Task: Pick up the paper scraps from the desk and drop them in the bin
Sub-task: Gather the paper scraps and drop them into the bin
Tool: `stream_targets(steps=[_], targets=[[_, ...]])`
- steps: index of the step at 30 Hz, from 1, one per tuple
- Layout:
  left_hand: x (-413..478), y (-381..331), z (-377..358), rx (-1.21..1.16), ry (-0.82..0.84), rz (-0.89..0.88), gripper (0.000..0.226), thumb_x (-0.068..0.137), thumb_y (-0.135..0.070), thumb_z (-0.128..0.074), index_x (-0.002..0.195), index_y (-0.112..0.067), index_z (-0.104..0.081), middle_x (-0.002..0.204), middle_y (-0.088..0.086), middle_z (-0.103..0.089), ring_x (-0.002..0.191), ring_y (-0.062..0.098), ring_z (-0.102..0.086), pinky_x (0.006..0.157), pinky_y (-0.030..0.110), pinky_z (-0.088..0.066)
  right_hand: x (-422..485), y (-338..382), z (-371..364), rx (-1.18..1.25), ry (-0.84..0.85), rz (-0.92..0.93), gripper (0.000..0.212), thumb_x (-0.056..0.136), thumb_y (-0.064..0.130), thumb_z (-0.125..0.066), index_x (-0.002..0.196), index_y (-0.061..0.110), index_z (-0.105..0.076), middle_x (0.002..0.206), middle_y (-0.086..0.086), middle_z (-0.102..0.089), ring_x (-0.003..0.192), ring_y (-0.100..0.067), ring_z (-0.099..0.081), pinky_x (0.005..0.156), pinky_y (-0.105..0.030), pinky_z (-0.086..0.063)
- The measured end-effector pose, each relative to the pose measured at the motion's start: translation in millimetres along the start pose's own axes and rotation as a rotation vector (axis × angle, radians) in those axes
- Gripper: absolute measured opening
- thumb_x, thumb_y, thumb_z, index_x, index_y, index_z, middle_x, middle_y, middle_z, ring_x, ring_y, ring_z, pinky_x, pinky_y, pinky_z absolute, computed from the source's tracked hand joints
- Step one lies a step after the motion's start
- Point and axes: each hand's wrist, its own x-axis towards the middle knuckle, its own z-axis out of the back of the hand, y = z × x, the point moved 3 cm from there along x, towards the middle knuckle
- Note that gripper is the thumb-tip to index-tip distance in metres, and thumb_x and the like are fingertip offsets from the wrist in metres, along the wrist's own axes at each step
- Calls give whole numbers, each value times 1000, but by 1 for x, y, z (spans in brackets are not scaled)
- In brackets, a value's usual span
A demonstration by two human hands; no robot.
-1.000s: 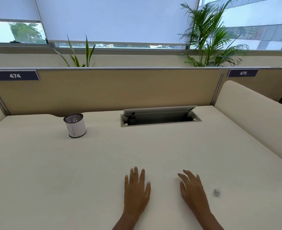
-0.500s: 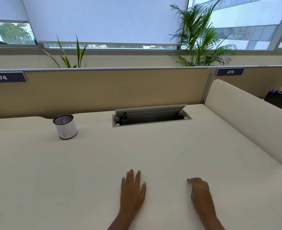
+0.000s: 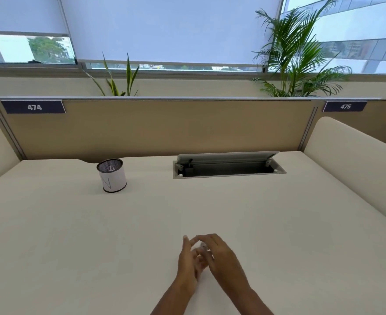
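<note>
1. At the far left, a dark label reading 474 sat on the tan partition that ran along the far edge of the desk.
2. A small cylindrical bin with a white wrap and a dark mesh rim stood upright on the far left part of the desk, well apart from both hands; something pale lay inside it, too small to make out.
3. Behind the partition, a spiky-leaved plant rose near the window sill.
4. The left hand was at the near centre of the desk, turned on edge with its fingers loosely extended, palm facing the right hand; whether it gripped anything could not be told.
5. A small pale paper scrap showed between the two hands, blurred and partly hidden.
6. The right hand lay against the left one, its fingers curled down over the scrap; whether the scrap was actually pinched could not be told.
7. An open cable hatch with a raised grey lid sat in the far centre-right of the desk.
8. A palm plant stood beyond the partition at the right, near a label reading 475.
</note>
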Motion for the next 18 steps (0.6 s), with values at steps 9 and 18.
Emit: stream_targets(steps=[9,18], targets=[[22,-71,32,-284,-155,108,18,94,-3,-36,98,-5,-53,70,9,-49,30,13,-52,23,4,-31,47,9,-44,-12,54,22,30,95,22,-44,125,22,-49,132,4,-50,124,-8,-44,95,-10,-34],[67,-222,65,-160,-329,-167,33,94,3,-32,64,-10,-35,49,4,-49,34,5,-42,19,8,-12,74,-20,-91,-404,118,-41,38,72,45,-71,98,17,-71,109,0,-72,100,-14,-68,105,-21,-28]])
